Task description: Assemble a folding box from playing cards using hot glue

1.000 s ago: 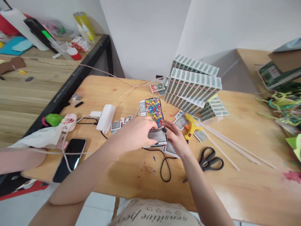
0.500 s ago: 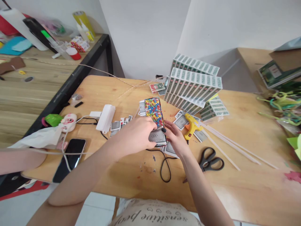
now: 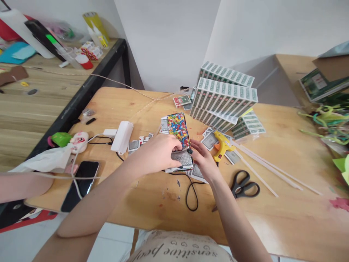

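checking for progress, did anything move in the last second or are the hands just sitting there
No visible change. The left hand and right hand still press on the grey patterned cards below the colourful panel; the glue gun and scissors lie as before.

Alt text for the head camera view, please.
The left hand and right hand rest on a panel of grey-backed playing cards bearing a multicoloured strip, on a wooden table, with a yellow glue gun and black scissors nearby.
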Action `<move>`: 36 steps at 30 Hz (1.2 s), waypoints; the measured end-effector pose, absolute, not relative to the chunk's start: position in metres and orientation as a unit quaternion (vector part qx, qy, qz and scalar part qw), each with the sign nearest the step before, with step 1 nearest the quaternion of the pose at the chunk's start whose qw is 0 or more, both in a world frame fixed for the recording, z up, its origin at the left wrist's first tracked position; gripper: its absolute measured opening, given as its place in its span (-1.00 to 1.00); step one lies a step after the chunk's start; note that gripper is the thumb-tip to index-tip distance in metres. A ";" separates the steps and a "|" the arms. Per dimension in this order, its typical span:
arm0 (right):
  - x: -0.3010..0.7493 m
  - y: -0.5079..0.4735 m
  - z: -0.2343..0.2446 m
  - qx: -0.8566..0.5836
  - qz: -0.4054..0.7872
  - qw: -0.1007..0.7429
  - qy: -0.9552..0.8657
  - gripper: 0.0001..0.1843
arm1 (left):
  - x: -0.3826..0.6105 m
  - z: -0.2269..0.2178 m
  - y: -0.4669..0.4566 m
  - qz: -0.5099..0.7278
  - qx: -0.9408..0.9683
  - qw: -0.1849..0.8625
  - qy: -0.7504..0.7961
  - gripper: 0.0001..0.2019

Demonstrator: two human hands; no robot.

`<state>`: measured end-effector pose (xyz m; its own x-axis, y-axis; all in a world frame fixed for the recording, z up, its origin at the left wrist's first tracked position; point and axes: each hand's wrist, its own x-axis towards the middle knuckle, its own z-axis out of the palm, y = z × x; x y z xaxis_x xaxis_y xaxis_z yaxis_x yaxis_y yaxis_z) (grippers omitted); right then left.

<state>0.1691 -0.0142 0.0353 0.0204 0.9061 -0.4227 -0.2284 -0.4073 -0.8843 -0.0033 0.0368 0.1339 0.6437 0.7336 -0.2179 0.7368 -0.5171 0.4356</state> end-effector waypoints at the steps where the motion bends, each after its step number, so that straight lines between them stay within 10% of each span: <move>1: 0.169 -0.014 0.035 -0.553 0.632 0.451 -0.304 -0.37 | -0.003 0.134 0.036 -0.001 0.873 0.246 0.421 -0.77; 24: 0.173 -0.017 0.035 -0.530 0.649 0.461 -0.294 -0.41 | 0.008 0.138 0.023 -0.029 0.900 0.151 0.408 -0.83; 36: 0.241 -0.059 0.001 -0.808 0.281 0.434 -0.283 -0.57 | 0.003 0.117 0.025 0.090 0.877 0.220 0.418 -0.78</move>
<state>0.2410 -0.0595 0.0014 0.6816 0.7011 -0.2096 0.2130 -0.4642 -0.8598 0.0029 0.0251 0.1168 0.6352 0.7719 -0.0267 0.6929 -0.5543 0.4611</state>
